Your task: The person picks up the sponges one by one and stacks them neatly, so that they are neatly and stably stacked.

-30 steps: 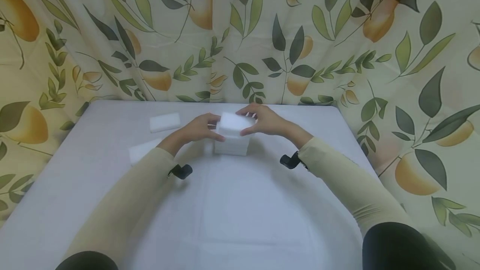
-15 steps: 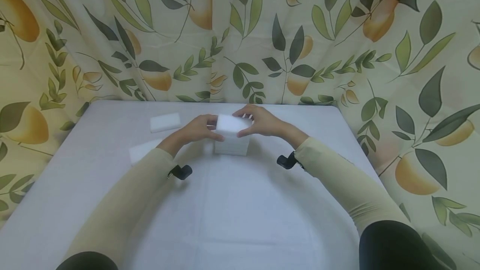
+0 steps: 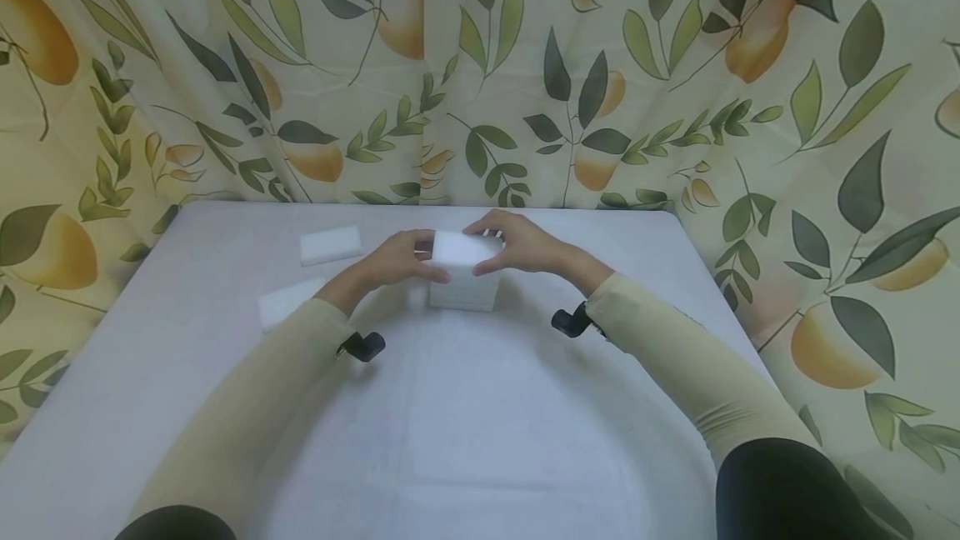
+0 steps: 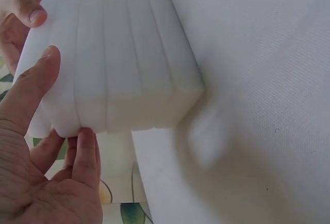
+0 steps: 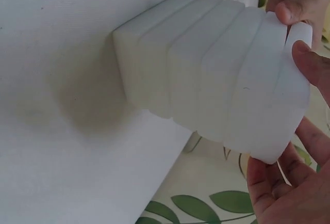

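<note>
Several white sponge blocks, apparently melamine foam, stand in an upright stack (image 3: 462,294) near the table's far side. My left hand (image 3: 397,258) holds the stack's left side near the top, with thumb in front and fingers behind. On the right side, my right hand (image 3: 528,244) grips the top sponge (image 3: 456,247) between thumb and fingers. In the left wrist view the layers of the stack (image 4: 118,64) sit close together with slightly uneven edges. The right wrist view shows the top sponge (image 5: 283,110) a little tilted, with a narrow gap at one end.
Two more white sponges lie flat at the left, one farther back (image 3: 330,246) and a nearer one (image 3: 288,302) partly hidden by my left forearm. A white cloth covers the table (image 3: 510,423). Behind its far edge hangs a curtain (image 3: 540,90) with fruit and leaf print.
The top sponge has come down and slightly left onto the stack, my right hand moving with it. My left hand has stayed almost still. Little differs over the last half second.
</note>
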Demonstrator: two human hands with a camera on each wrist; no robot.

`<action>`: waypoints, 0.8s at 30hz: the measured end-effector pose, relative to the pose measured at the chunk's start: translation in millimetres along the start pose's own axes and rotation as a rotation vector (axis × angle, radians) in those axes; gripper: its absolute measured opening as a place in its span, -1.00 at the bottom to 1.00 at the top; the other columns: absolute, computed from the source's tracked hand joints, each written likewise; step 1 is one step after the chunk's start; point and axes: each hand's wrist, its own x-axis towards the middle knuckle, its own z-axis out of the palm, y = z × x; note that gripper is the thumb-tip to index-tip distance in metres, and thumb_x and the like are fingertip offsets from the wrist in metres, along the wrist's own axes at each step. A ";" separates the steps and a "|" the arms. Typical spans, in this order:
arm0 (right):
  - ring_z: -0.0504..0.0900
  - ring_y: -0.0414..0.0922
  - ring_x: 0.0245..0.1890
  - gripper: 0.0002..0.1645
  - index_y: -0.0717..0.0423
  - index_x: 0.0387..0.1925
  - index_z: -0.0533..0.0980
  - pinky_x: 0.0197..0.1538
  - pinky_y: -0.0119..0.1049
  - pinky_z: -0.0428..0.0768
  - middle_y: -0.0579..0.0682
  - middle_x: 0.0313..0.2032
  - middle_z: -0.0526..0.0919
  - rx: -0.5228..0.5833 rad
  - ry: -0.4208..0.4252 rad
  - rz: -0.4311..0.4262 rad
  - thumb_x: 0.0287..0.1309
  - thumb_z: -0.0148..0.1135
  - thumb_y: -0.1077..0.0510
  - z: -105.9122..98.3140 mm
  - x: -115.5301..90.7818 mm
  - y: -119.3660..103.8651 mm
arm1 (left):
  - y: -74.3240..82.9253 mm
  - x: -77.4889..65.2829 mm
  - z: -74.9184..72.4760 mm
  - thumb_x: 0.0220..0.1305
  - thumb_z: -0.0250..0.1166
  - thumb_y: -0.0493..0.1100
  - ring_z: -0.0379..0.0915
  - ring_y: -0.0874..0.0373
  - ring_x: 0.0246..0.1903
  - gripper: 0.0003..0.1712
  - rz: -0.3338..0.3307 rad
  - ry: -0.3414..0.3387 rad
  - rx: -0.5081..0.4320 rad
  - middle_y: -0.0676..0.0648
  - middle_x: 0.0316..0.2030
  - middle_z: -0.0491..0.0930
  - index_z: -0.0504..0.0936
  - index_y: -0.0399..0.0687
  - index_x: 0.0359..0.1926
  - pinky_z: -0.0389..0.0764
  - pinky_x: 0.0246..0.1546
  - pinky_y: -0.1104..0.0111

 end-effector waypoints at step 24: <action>0.47 -0.02 0.17 -0.20 0.04 0.23 0.51 0.24 -0.08 0.48 0.02 0.20 0.53 0.053 0.026 0.017 -0.09 0.57 -0.02 5.5 -3.6 3.8 | 10.4 -5.3 -3.9 0.04 0.53 0.01 0.31 -0.02 0.32 -0.13 0.150 0.061 0.020 -0.08 0.36 0.32 0.38 0.00 0.37 0.41 0.31 0.19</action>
